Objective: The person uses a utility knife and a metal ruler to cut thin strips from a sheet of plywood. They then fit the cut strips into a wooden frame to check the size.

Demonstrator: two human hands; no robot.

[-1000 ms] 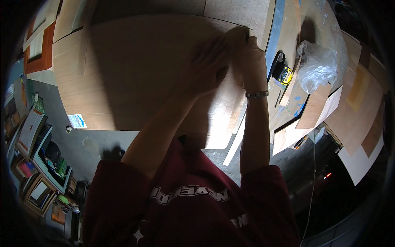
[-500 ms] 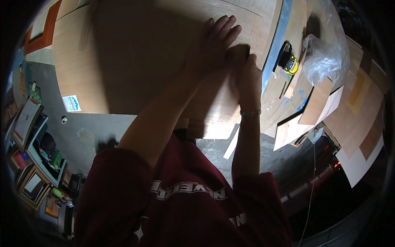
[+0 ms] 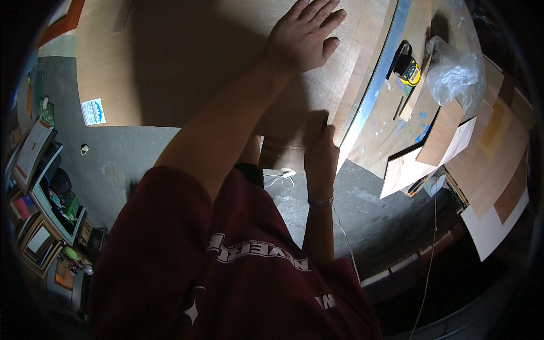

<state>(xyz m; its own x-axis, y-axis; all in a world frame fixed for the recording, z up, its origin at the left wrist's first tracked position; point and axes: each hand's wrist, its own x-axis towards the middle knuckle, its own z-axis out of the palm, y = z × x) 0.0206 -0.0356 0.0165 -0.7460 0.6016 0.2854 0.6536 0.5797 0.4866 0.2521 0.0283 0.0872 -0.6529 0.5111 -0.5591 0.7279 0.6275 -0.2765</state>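
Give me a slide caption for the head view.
Left hand spread on a broad brown wooden sheet, shadowed right hand near its edge, black-and-yellow tape measure farther right.

One stickered wooden sheet (image 3: 198, 62), one silvery straightedge (image 3: 371, 93), one tape measure (image 3: 407, 69), one plastic bag (image 3: 453, 73), one wristband (image 3: 321, 202)

Right, so your board (image 3: 105, 68) stretches out in front of you, with a label (image 3: 93, 111) on its near left corner. Your left hand (image 3: 306, 37) is on it, farther out than your right hand (image 3: 322, 156), which is by the near right corner. A long strip (image 3: 381, 73) runs along the right side. Right of that, on the table (image 3: 371, 133), you've got the tape measure (image 3: 409, 72), then a bag (image 3: 453, 76). Loose panels (image 3: 493, 175) sit farther right, and stacked clutter (image 3: 35, 148) is way off left, past some floor (image 3: 122, 158).
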